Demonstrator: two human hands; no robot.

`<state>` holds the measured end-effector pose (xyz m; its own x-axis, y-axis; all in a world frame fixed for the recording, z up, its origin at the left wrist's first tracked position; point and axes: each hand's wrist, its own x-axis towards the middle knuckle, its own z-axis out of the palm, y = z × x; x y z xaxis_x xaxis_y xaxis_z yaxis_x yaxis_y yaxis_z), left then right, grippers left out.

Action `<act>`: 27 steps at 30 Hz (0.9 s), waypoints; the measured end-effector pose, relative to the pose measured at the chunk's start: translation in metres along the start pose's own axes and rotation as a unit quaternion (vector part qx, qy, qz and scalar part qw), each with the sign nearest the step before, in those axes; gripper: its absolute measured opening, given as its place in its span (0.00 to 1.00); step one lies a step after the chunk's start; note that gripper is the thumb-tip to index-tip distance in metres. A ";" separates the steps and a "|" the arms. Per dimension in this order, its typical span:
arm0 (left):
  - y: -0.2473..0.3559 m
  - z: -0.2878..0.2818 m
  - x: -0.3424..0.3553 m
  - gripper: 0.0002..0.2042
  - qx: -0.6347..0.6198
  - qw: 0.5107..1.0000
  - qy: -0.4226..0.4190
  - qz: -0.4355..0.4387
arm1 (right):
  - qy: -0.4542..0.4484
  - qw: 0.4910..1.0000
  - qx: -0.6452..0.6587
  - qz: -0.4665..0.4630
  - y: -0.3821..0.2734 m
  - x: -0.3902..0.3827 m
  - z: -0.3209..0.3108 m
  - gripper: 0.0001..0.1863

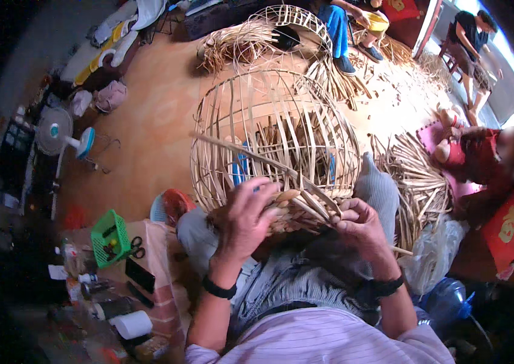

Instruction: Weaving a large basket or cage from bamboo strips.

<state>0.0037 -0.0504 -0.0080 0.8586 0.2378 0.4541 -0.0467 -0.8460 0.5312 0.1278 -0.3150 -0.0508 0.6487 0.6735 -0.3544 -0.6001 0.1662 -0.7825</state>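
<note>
Right hand (365, 229) pinched a long strip (257, 158) near centre, left hand (246, 213) curved, fingers loosely apart, latticed basket (289, 134) stood mid-frame

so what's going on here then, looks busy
A seated person is handling a large open cage-like basket made of pale, flat strips, standing in front of them. Their right hand pinches strip ends at its near side, while the left hand is loosely curled close by; whether it touches a strip is unclear. A long strip slants across the basket. Loose strips lie on the floor to the right.
</note>
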 end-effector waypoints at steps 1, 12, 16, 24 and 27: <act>-0.002 -0.013 -0.005 0.28 0.025 0.999 0.034 -0.022 | -0.010 1.000 -0.010 0.000 -0.003 0.003 0.002 0.19; -0.040 -0.052 -0.016 0.22 0.005 0.982 -0.154 -0.108 | -0.050 0.988 -0.134 -0.059 0.008 0.032 0.018 0.17; -0.054 -0.063 -0.006 0.22 -0.041 0.969 -0.210 -0.122 | -0.028 0.994 -0.106 -0.022 0.005 0.032 0.024 0.14; -0.073 -0.063 0.001 0.23 -0.016 0.969 -0.247 -0.020 | -0.037 0.989 -0.127 -0.071 0.013 0.042 0.019 0.13; -0.069 -0.066 0.000 0.27 0.027 0.957 -0.281 -0.064 | -0.026 0.985 -0.148 -0.080 0.008 0.041 0.030 0.13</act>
<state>-0.0263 0.0395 0.0026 0.9953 0.0592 -0.0767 0.0903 -0.8537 0.5129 0.1360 -0.2644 -0.0562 0.6952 0.6923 -0.1936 -0.3233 0.0606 -0.9444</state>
